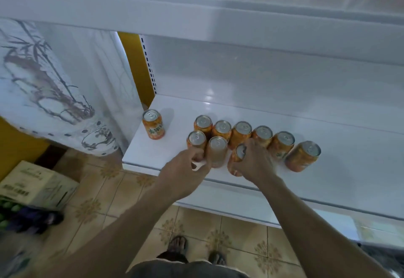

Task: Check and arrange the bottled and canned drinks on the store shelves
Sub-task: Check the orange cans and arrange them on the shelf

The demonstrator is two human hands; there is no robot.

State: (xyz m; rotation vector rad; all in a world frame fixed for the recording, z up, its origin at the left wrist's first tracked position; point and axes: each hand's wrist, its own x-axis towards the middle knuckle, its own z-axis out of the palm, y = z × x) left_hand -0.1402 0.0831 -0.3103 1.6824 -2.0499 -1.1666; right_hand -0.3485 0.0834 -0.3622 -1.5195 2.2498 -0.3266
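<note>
Left hand (pixel 185 168) and right hand (pixel 253 161) each grasp an orange can on a white store shelf (pixel 338 175).

The left hand's fingers curl round the front-left can (pixel 197 139), upright near the shelf's front edge. The right hand wraps round a tilted can (pixel 239 153), and a middle can (pixel 216 153) stands between the two. A back row of six cans (pixel 262 134) stands close-packed just behind them. A lone can (pixel 153 124) stands well apart at the shelf's left end. Below, a cardboard box (pixel 35 183) sits on the tiled floor (pixel 105 192), near a bamboo-printed cloth (pixel 43 81).
</note>
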